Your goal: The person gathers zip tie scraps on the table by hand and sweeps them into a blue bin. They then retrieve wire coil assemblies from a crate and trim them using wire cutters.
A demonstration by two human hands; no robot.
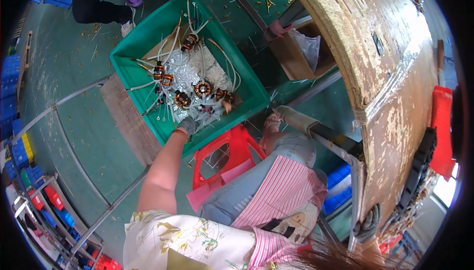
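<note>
My left hand point(188, 125), in a grey glove, reaches over the near wall of a green plastic bin point(242, 109). Its fingers are lost among pale wires beside a blurred wire-wound coil point(205, 110), so a grip cannot be made out. Several copper-wound ring coils with long white leads lie in the bin, one facing up point(202, 89) and another point(189, 42) toward the far side. They rest on shiny, crinkled wrapping point(180, 70). Far to the right, my right hand point(369, 224), gloved too, has its fingers curled at the edge of a worn wooden workbench point(390, 136).
A red plastic stool point(200, 164) stands by the bin's near side. A cardboard box point(291, 60) holding clear plastic is under the bench. Metal rails point(81, 164) run at left, with blue and red bins point(54, 198) beyond. Another person's leg point(96, 8) shows at the top left.
</note>
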